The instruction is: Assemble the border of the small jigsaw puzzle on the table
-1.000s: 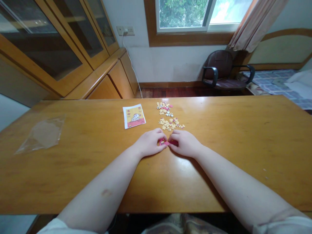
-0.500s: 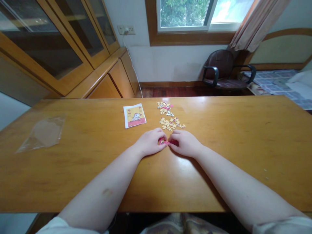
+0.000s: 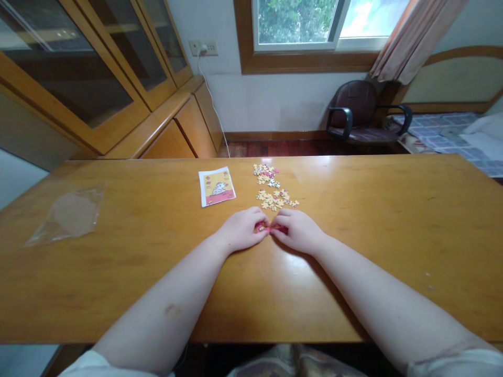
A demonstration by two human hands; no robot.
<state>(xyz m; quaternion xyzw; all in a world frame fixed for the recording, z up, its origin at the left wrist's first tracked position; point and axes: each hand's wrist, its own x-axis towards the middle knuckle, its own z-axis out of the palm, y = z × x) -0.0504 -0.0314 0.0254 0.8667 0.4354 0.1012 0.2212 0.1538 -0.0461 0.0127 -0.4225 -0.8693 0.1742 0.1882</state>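
Observation:
My left hand (image 3: 241,229) and my right hand (image 3: 299,230) rest side by side on the wooden table (image 3: 157,262), fingers curled. Between their fingertips they pinch small red puzzle pieces (image 3: 269,228) pressed against each other. Just beyond the hands lies a loose scatter of yellow, white and red puzzle pieces (image 3: 273,191). To its left a small picture card (image 3: 216,186) with a white animal on yellow and red lies flat.
An empty clear plastic bag (image 3: 68,214) lies at the table's far left. Wooden cabinets with glass doors (image 3: 98,78) stand at the left wall. A dark armchair (image 3: 359,118) and a bed (image 3: 459,131) are beyond the table, under a window.
Both hands stay in place; the fingertips have closed slightly on the red pieces. Nothing else moved.

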